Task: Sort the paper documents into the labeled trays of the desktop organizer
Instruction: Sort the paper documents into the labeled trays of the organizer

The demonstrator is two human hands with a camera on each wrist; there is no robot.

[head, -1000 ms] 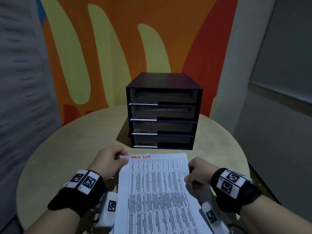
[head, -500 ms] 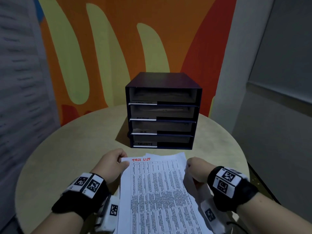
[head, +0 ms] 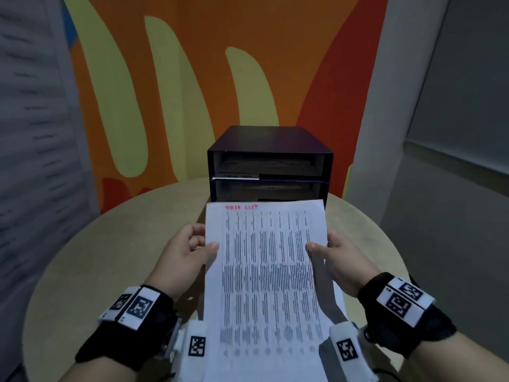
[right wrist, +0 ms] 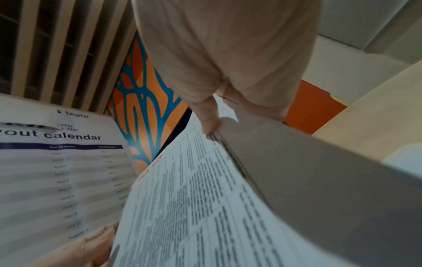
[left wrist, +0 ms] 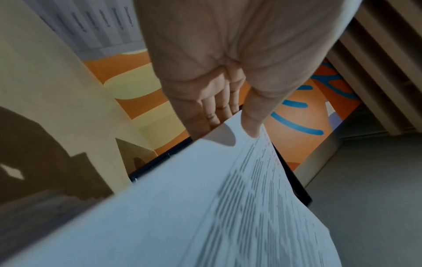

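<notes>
A printed sheet (head: 265, 274), headed in red and filled with a dense table, is held up above the round table (head: 82, 257), in front of the dark organizer (head: 270, 164). The sheet's left edge is pinched by the left hand (head: 183, 257), thumb on the printed face and fingers (left wrist: 214, 110) behind it, as shown in the left wrist view. The right edge is pinched likewise by the right hand (head: 340, 260); in the right wrist view the thumb lies on top and several more sheet edges appear stacked beneath it, so more than one sheet may be held on that side. The sheet's top edge is level with the second tray (head: 264, 190) as seen from the head camera, and the lower trays are hidden by it. Whether it has entered a tray cannot be told; it appears to be short of the opening.

A further document headed "calendar" (right wrist: 59, 162) is seen in the right wrist view, and white paper (head: 337, 296) shows below the held sheet near the right hand. Something pale lies in the top tray (head: 265, 164) and the second one, though whether it is filed paper cannot be told. The labels on the tray fronts are too blurred to be read.

The task is judged to be at an early or middle stage: one sheet is in transit, nothing of it is yet filed, and at least one other document remains to be sorted.
</notes>
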